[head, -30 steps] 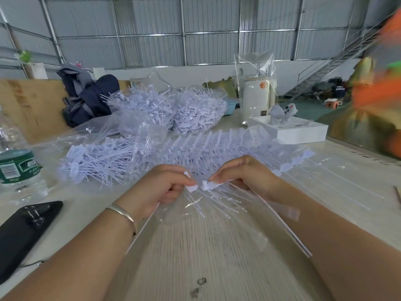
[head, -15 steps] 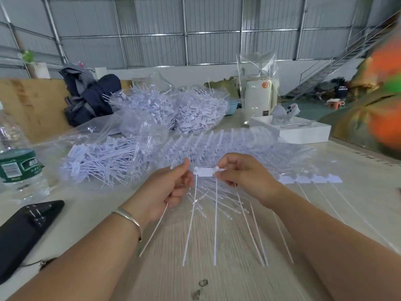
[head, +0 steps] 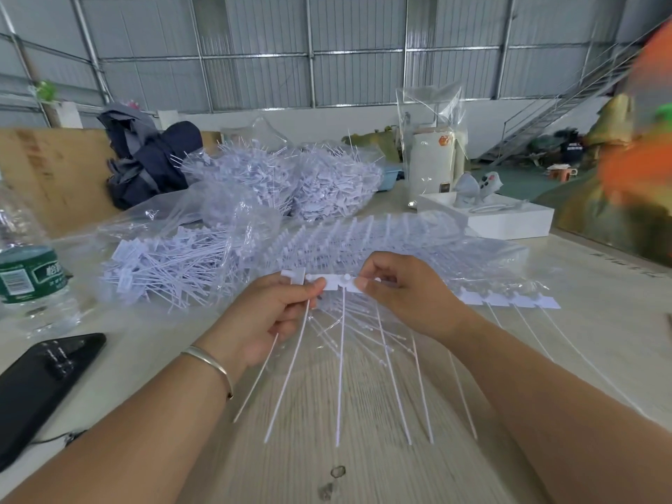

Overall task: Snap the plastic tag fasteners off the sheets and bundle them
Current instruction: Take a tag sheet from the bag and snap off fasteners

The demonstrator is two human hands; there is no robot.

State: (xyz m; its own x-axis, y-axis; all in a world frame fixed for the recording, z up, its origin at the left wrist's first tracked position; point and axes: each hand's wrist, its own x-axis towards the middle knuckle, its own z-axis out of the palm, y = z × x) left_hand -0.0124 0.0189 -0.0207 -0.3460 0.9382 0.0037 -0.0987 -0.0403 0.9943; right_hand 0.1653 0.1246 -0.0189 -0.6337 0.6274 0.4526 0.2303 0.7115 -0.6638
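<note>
Wooden table [head: 363, 412]; left hand [head: 269, 314] and right hand [head: 407, 296] pinch fastener strip [head: 336, 281] — bottle label [head: 31, 274] unreadable.

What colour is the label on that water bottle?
Green with white print, on the water bottle; head view.

White fastener strip [head: 336, 282] held level; tails dangling.

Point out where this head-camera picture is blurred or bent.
Head view: the orange shape at right is smeared by motion blur; wall beams bow from wide-angle distortion; the left hand, right hand and fastener strip are fairly sharp under soft, even light.
</note>
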